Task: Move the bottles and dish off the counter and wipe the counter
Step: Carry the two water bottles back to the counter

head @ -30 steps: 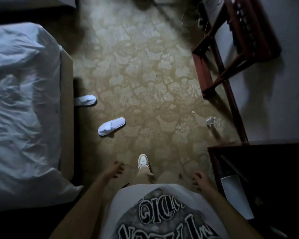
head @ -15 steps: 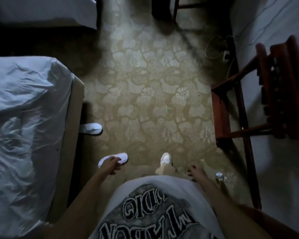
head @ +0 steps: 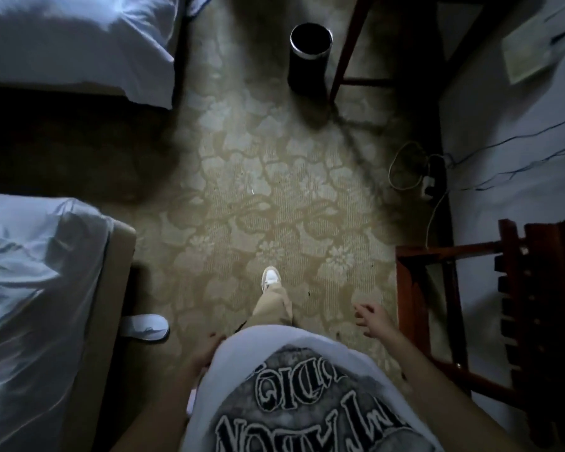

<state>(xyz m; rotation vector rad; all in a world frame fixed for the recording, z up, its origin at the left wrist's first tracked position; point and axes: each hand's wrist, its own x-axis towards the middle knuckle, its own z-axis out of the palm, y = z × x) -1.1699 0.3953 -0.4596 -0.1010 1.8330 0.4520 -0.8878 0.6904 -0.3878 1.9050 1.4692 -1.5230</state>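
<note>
Between beds: carpet [head: 274, 190] was crossed.
Right hand [head: 371, 321]: held loose, empty.
Left hand [head: 206, 352]: grip hidden by shirt [head: 291, 386].

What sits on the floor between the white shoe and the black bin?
Head view: only bare patterned carpet between the white shoe and the black bin, apart from a tiny pale speck.
</note>
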